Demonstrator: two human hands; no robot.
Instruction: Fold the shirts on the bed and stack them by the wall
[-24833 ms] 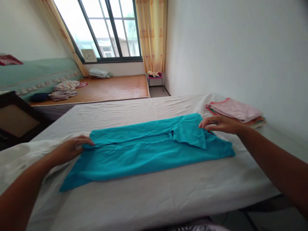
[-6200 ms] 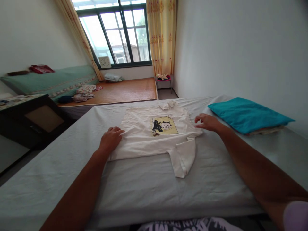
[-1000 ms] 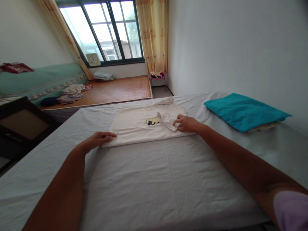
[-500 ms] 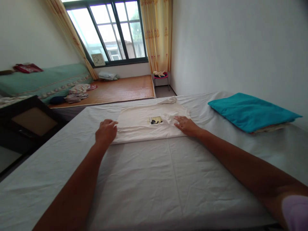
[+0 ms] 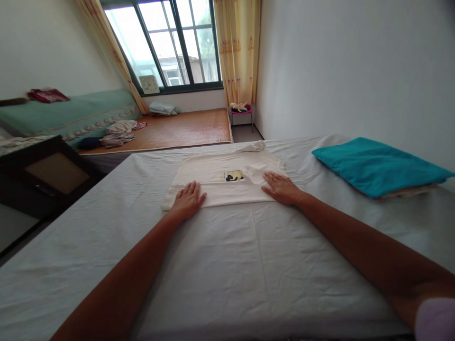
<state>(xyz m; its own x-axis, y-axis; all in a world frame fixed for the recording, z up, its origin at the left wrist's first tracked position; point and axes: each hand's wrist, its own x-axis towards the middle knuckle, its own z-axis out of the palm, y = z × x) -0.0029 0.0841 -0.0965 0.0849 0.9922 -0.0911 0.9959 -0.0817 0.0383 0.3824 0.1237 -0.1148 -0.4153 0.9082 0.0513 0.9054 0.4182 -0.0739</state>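
A white T-shirt with a small cartoon print lies on the white bed sheet, its near side folded over lengthwise. My left hand rests flat, palm down, on the shirt's near left edge. On the near right edge, over the folded sleeve, my right hand presses flat with the fingers spread. Neither hand grips the cloth.
A folded teal garment tops a small pile at the bed's right side by the wall. A dark wooden cabinet stands at the left. Beyond the bed are a wooden platform with loose clothes, a green bed and a small stool.
Both hands have gone from pinching the shirt's edges to lying flat on it. The left hand slid right onto the fold; the sleeve is now tucked flat.
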